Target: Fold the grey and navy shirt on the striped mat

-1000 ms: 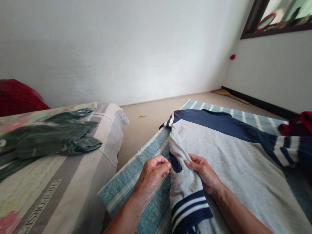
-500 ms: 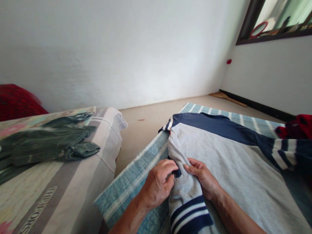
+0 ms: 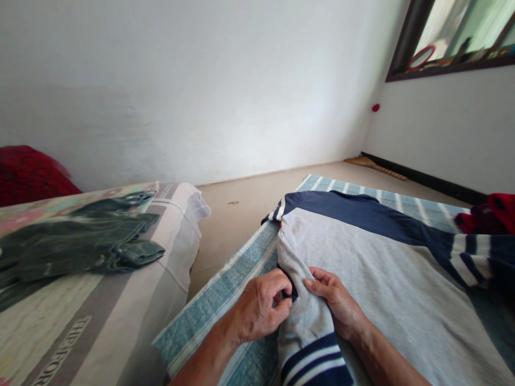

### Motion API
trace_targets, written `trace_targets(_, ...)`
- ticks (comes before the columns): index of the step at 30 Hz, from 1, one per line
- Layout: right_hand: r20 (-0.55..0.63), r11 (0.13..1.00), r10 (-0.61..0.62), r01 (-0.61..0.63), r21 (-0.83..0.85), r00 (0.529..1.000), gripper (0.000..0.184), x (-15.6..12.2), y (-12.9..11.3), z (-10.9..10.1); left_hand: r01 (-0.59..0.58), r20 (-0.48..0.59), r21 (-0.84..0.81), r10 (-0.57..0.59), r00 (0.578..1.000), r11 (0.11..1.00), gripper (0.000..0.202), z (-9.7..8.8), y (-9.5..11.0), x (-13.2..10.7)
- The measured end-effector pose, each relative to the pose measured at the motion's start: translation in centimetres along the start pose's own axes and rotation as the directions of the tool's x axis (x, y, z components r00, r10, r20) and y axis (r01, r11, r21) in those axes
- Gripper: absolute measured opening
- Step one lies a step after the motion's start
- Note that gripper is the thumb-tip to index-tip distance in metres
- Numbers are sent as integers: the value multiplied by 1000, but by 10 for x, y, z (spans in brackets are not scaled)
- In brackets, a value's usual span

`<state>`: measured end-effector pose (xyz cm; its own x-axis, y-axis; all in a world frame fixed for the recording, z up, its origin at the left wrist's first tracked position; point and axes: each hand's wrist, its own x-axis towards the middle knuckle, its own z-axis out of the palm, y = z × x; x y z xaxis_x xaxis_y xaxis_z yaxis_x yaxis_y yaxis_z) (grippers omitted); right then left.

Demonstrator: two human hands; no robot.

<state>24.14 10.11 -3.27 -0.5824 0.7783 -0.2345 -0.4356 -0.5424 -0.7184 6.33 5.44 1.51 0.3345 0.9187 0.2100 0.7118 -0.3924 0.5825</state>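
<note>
A grey and navy sweatshirt [image 3: 362,257] with white stripes lies spread over a blue-and-white striped cloth [image 3: 225,284]. Along its near left edge, a grey part is folded over, ending in a navy-and-white striped band [image 3: 316,362]. My left hand [image 3: 263,303] pinches dark navy fabric at the edge of this folded part; its fingertips are curled inward. From the other side, my right hand [image 3: 336,297] grips the grey fabric between thumb and fingers. Some of the right fingers are hidden beneath the cloth.
Dark green jeans [image 3: 80,236] lie on a bed with a patterned sheet [image 3: 104,321] at left. Tiled floor [image 3: 229,230] runs between the two surfaces. Red fabric [image 3: 491,214] sits at the right edge, and a red bundle [image 3: 32,174] at far left.
My left fingertips have shifted slightly down along the navy edge, and the thumb is closer to the fingers. My right hand keeps its grip. The whole view has tilted slightly.
</note>
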Motion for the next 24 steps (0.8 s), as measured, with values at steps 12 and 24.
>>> trace_targets(12, -28, 1000, 13, -12, 18, 1000, 35, 0, 1, 0, -41, -110, 38, 45, 993, 998, 26, 6, 7, -22)
trace_targets(24, 14, 999, 7, -8, 42, 1000, 36, 0, 1, 0, -15, -141, -5, 15, 990, 1000, 27, 9, 8, -25)
